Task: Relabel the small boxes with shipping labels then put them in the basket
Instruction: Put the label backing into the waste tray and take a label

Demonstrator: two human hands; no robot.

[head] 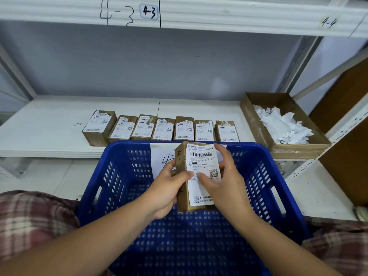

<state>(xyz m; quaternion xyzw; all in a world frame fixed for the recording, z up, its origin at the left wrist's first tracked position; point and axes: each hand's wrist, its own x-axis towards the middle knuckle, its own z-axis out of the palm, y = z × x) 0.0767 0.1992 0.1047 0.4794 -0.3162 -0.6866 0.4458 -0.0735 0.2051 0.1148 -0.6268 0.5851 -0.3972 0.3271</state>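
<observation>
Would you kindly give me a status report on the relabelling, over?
Left hand grips box; right hand holds it too, thumb pressing label. Box above blue basket. Seven boxes on shelf; nothing blocking.

Two bare forearms reach in from the lower left and lower right corners of the view and meet near its middle. The left hand (169, 188) grips the left side of a small box (182, 202), fingers curled behind it and thumb lying across its front. The right hand (227, 182) wraps the box's right side, thumb pressed flat on the front, forefinger raised along the upper right edge.
</observation>
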